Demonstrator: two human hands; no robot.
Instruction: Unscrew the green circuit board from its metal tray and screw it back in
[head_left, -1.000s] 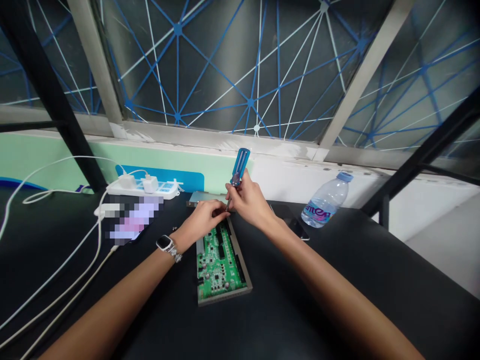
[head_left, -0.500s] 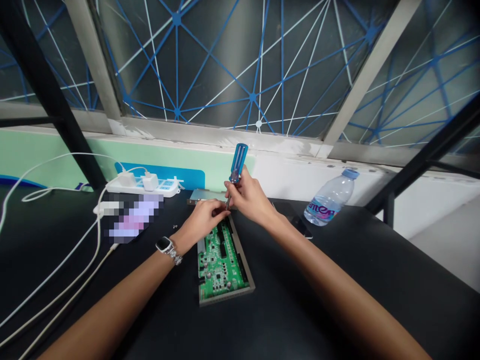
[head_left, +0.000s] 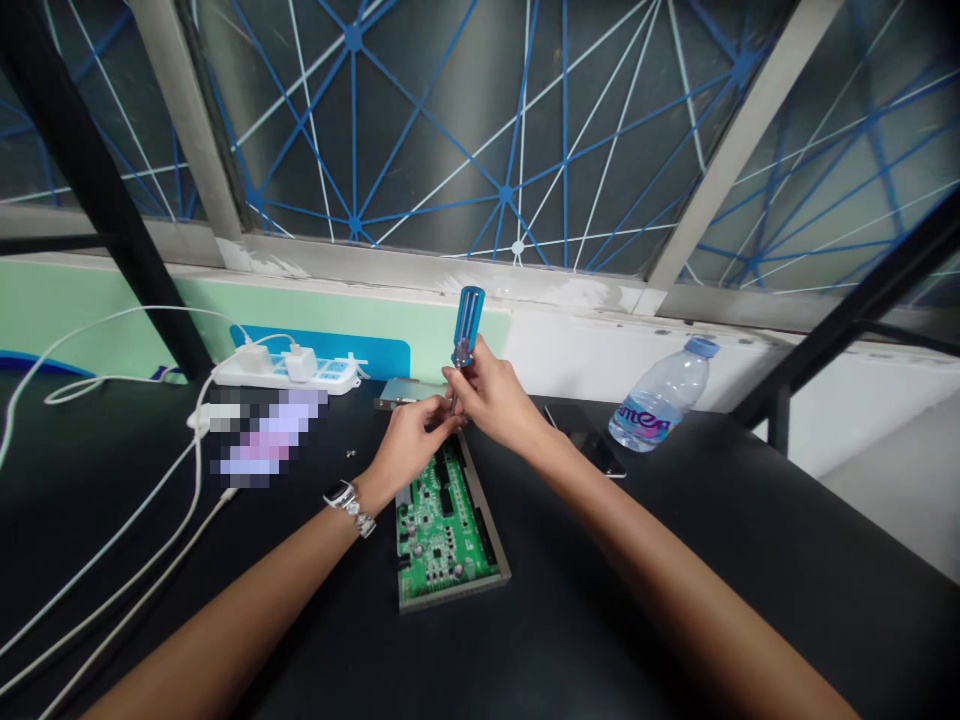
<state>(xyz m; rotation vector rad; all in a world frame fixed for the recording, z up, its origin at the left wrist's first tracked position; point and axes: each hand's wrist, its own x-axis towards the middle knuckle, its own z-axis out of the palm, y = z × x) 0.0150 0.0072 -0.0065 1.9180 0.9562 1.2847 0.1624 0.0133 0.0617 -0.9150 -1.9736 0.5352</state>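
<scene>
My right hand [head_left: 499, 400] is closed around a screwdriver [head_left: 468, 322] with a clear blue handle. The handle points up and the shaft runs down, its tip hidden behind my fingers. My left hand [head_left: 409, 438] is pinched close to the lower shaft, over the far end of the board; whatever sits between its fingertips cannot be made out. Beneath both hands lies a green circuit board [head_left: 442, 530] in a grey metal frame. Past my left hand, a flat metal piece [head_left: 401, 390] is partly covered. Small screws [head_left: 350, 454] rest on the table to the left.
On the black table [head_left: 600, 620], a white power strip [head_left: 330, 375] with plugged-in chargers stands at the back left. White cables [head_left: 196, 480] trail past a blurred phone [head_left: 270, 435]. At right are a dark phone [head_left: 604, 455] and a tilted-looking water bottle [head_left: 660, 400].
The screwdriver handle has shifted slightly left and stands a little more upright. My right hand moved slightly left with it, and my left wrist shifted a little right and down.
</scene>
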